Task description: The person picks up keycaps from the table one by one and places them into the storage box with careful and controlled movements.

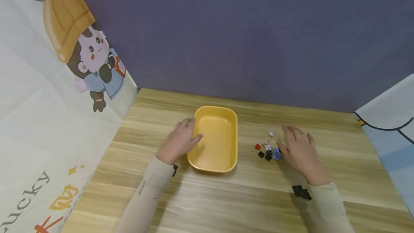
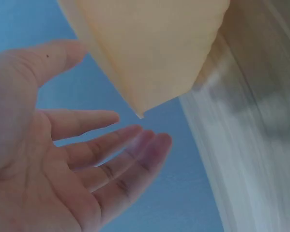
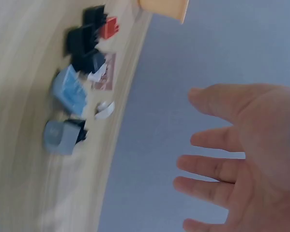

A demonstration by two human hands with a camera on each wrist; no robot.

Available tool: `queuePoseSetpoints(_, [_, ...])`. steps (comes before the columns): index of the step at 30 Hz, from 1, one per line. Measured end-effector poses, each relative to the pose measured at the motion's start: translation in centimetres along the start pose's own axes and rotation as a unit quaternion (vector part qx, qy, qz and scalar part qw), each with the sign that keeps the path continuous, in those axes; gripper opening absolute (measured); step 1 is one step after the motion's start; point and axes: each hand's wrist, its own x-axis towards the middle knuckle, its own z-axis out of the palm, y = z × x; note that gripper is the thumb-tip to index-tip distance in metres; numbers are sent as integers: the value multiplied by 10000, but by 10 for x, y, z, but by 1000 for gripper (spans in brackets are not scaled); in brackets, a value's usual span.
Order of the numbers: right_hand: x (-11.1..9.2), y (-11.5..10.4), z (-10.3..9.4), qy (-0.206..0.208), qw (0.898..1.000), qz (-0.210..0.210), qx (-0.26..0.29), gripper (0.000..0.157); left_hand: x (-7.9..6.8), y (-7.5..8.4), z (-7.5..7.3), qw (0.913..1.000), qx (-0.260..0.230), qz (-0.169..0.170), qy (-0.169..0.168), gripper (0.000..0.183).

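Observation:
A yellow rectangular tray lies on the wooden table. My left hand is at its left rim, thumb reaching over the edge in the head view. In the left wrist view its fingers are spread and loosely bent beside the tray wall, gripping nothing. My right hand hovers palm-down with spread fingers, just right of a group of small toy bricks. Among these are a red brick, a blue brick, several black bricks, a white piece and a grey piece.
The wooden table runs back to a dark blue-grey panel. A white printed sheet with a cartoon figure borders the left side. Another printed sheet stands at the right edge.

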Motion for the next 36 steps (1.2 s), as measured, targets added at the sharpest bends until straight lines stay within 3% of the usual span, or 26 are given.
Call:
queuePoseSetpoints(6, [-10,12,3,148,9999,-37,8,52,1,-4,3,9996,-48,99,262,59])
queuePoseSetpoints(13, [-23,23,9,163,9997,-150,-84,39,2,-10,7,9938,-240,638,877,42])
queuePoseSetpoints(19, [-29,29,14,128,9996,-257,-38,25,3,-11,7,9939,-383,624,827,36])
queuePoseSetpoints(22, [-28,31,18,-119,9998,-40,143,19,4,-11,7,9948,-478,487,759,35])
queuePoseSetpoints(28, [-23,33,27,-734,9938,681,492,24,6,-10,8,9960,-602,186,627,34])
queuePoseSetpoints(36, [-17,29,35,-1143,9852,1151,551,30,5,-8,8,9964,-604,121,578,35])
